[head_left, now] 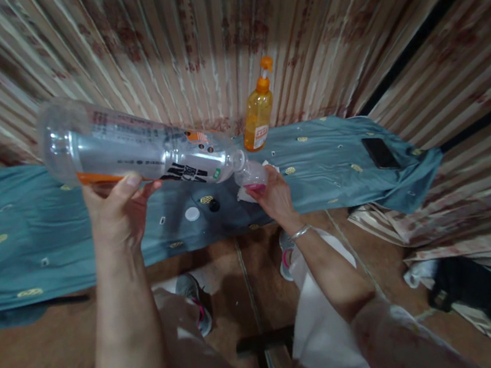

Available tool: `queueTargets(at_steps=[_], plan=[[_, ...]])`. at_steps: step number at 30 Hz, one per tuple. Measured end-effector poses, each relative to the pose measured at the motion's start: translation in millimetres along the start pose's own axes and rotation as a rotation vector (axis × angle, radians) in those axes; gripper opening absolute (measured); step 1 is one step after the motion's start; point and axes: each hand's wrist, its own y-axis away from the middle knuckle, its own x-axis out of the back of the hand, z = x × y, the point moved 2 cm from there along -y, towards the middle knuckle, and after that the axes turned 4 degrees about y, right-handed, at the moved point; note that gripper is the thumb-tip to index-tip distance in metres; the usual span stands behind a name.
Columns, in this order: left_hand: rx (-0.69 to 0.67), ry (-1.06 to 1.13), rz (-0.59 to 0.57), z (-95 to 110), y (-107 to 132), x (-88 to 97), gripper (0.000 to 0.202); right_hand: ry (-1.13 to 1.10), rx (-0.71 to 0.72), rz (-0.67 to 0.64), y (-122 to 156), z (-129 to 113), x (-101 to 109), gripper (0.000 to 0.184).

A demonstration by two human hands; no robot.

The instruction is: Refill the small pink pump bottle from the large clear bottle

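Note:
My left hand (pixel 119 207) is closed around the lower part of a large clear plastic bottle (pixel 141 144) with a printed label. The bottle is tilted, its neck pointing right and downward. At its mouth is a small clear container (pixel 251 174) with some pink at its lower part, gripped in my right hand (pixel 273 195). Neck and container meet or overlap; whether they touch is unclear. Something white, partly hidden, shows behind my right fingers. On the cloth below lie a white round cap (pixel 192 214) and a black round cap (pixel 214 205).
A teal patterned cloth (pixel 330 161) covers the narrow table. An orange pump bottle (pixel 258 110) stands at its back, against pleated curtains (pixel 186 44). A dark phone (pixel 380 153) lies toward the right end. Dark and white fabric (pixel 482 296) lies on the floor at right.

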Motion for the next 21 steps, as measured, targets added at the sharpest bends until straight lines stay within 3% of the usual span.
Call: queueTargets(at_steps=[21], plan=[[-0.029,-0.004,-0.053,-3.5,-2.6,-6.1,0.055,0.041,-0.003,-0.016,-1.5,2.2,2.1,0.071]])
